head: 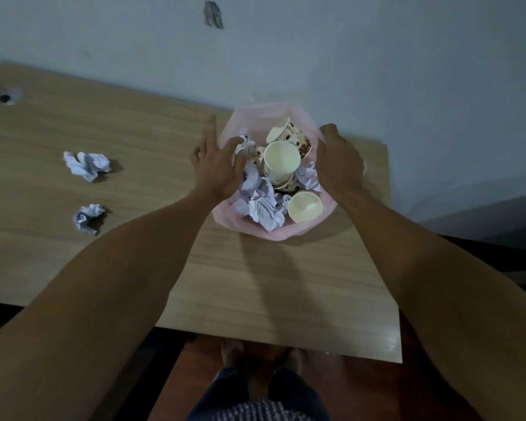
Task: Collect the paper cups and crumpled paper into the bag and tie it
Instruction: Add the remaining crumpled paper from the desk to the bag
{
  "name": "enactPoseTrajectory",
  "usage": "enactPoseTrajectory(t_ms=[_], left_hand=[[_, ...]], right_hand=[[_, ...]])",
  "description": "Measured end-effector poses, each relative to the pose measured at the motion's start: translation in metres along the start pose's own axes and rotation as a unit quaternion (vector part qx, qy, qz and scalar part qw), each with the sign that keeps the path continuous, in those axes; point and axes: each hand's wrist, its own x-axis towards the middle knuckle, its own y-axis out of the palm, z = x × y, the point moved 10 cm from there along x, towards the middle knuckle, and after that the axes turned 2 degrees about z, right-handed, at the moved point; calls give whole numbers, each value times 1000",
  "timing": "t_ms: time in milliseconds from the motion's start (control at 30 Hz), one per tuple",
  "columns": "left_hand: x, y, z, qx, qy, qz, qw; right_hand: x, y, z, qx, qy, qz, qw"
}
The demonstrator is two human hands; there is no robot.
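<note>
An open pink plastic bag (264, 233) stands on the wooden table (255, 284), near its far right corner. Inside lie several patterned paper cups (281, 161) and wads of crumpled paper (263, 205). My left hand (217, 165) is at the bag's left rim, fingers spread, thumb reaching into the opening over the paper. My right hand (339, 161) grips the bag's right rim, fingers curled over the plastic. Two more crumpled papers lie loose on the table to the left, one farther back (87, 165) and one nearer (87, 218).
A pale wall rises right behind the table. A round cable hole (5, 97) sits at the table's far left. The table's right edge is close to the bag. My feet and the floor show below the near edge.
</note>
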Motion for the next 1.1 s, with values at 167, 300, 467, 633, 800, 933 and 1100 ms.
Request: enactPoseTrajectory(t_ms=[167, 300, 467, 633, 800, 933, 1100], left_hand=[[2, -3, 21, -52, -26, 46, 997], [7, -29, 21, -47, 9, 13, 999], [8, -69, 39, -49, 21, -30, 998], [-3, -113, 79, -39, 2, -69, 997], [-25, -139, 130, -38, -68, -85, 993], [-46, -141, 154, -37, -110, -81, 990], [-79, -156, 179, -35, -115, -107, 987]], right_hand=[[4, 3, 2, 1, -5, 1, 1000], [15, 0, 19, 5, -19, 5, 1000], [34, 0, 59, 31, -44, -7, 999], [53, 16, 117, 48, -71, -4, 996], [60, 42, 176, 62, -111, 12, 992], [57, 59, 201, 49, -132, 21, 990], [52, 68, 208, 37, -141, 32, 989]])
